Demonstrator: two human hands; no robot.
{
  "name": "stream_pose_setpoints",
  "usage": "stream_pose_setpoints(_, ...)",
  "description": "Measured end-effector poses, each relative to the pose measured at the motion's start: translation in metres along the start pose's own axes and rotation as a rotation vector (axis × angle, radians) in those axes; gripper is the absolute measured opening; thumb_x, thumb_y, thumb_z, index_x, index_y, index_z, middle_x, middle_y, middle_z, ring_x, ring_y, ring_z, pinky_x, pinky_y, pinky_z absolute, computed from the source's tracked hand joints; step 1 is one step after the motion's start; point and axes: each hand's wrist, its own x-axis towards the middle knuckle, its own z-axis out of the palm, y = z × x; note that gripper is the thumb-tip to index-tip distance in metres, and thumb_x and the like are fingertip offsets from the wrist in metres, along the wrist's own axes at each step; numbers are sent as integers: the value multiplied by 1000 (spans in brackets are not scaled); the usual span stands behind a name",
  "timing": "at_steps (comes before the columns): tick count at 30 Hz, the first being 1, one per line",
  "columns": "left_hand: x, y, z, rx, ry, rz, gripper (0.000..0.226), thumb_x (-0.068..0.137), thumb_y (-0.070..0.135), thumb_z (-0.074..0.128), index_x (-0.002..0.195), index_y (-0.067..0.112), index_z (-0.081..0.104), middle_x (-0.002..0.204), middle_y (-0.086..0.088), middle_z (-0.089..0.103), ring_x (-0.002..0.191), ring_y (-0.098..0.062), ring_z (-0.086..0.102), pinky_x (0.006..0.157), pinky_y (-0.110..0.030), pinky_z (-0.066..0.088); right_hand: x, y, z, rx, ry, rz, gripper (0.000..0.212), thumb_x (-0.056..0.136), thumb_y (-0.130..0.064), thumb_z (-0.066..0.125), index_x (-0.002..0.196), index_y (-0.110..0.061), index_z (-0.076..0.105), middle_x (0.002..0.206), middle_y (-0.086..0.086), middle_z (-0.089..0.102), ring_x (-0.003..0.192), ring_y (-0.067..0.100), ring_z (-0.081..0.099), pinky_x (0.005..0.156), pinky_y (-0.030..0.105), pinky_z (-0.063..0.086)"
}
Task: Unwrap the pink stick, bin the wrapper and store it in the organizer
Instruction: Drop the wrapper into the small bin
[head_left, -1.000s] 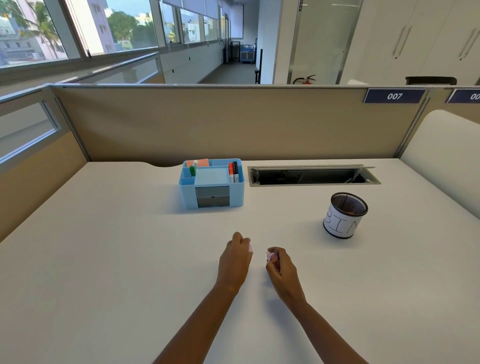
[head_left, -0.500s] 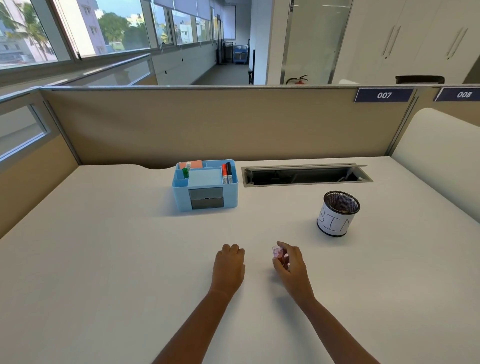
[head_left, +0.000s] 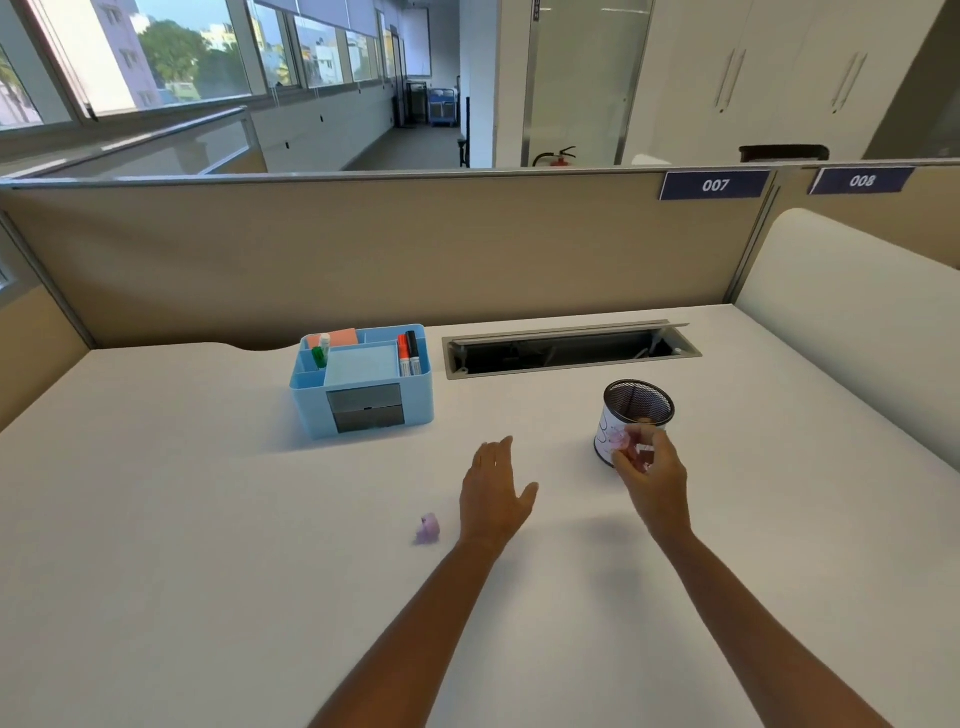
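Observation:
A small pink piece (head_left: 428, 529), which looks like the stick, lies on the white desk just left of my left hand (head_left: 493, 493). That hand is open, palm down, fingers apart, holding nothing. My right hand (head_left: 652, 478) pinches a crumpled, pinkish see-through wrapper (head_left: 626, 441) right in front of the bin (head_left: 605, 423), level with its upper wall. The bin is a black mesh cup with a white paper label. The blue organizer (head_left: 311, 415) stands at the back, left of centre, with markers, a green-capped item, notes and two grey drawers.
An open cable slot (head_left: 571, 349) is sunk into the desk behind the bin. Beige partition walls (head_left: 363, 260) close off the back and left sides. A white curved panel (head_left: 857, 322) borders the right.
My right hand has carried the wrapper up and right to the bin. My left hand has opened and moved away from the pink piece, which now lies bare on the desk.

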Motion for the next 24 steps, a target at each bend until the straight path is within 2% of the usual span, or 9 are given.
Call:
stream_pose_setpoints(3, 13, 22, 10, -96, -5, -9, 66, 86, 33, 57, 138, 12, 23, 150, -9, 30, 138, -24, 29, 112, -38, 30, 21, 5, -15, -66, 19, 16, 26, 78, 3, 61, 103, -4, 57, 106, 18, 63, 89, 30, 58, 77, 28, 46)
stream_pose_setpoints(5, 21, 36, 18, -159, -11, -20, 67, 85, 32, 59, 138, 11, 23, 149, -9, 31, 136, -24, 32, 110, -38, 33, 34, 8, -23, -117, 23, 23, 30, 79, 2, 61, 108, -4, 56, 110, 21, 61, 95, 34, 57, 80, 33, 44)
stream_pose_setpoints(10, 37, 63, 40, -322, -59, -112, 75, 84, 31, 62, 140, 10, 17, 153, -9, 22, 139, -24, 26, 112, -40, 32, 62, 11, -35, -259, 4, -3, 34, 82, -1, 60, 115, -4, 55, 114, 25, 56, 105, 36, 54, 82, 30, 42)
stream_pose_setpoints(15, 54, 84, 62, -385, -106, -136, 83, 81, 31, 66, 141, 13, 12, 154, -8, 18, 140, -25, 23, 111, -39, 31, 84, 12, -41, -398, -92, -67, 35, 83, 1, 59, 117, -2, 55, 117, 26, 56, 106, 36, 54, 85, 30, 41)
stream_pose_setpoints(21, 70, 102, 77, -512, -116, -153, 99, 76, 25, 72, 142, 15, -1, 156, -8, 9, 142, -27, 16, 113, -42, 27, 103, 8, -47, -417, -236, -48, 27, 78, 2, 65, 104, 0, 58, 109, 22, 65, 99, 35, 59, 81, 29, 43)
stream_pose_setpoints(24, 77, 108, 80, -565, -119, -178, 105, 72, 22, 76, 142, 13, -2, 155, -10, 10, 142, -28, 15, 113, -42, 26, 108, 7, -49, -416, -284, -20, 25, 78, 1, 65, 102, 0, 60, 108, 22, 65, 100, 33, 58, 80, 30, 43)
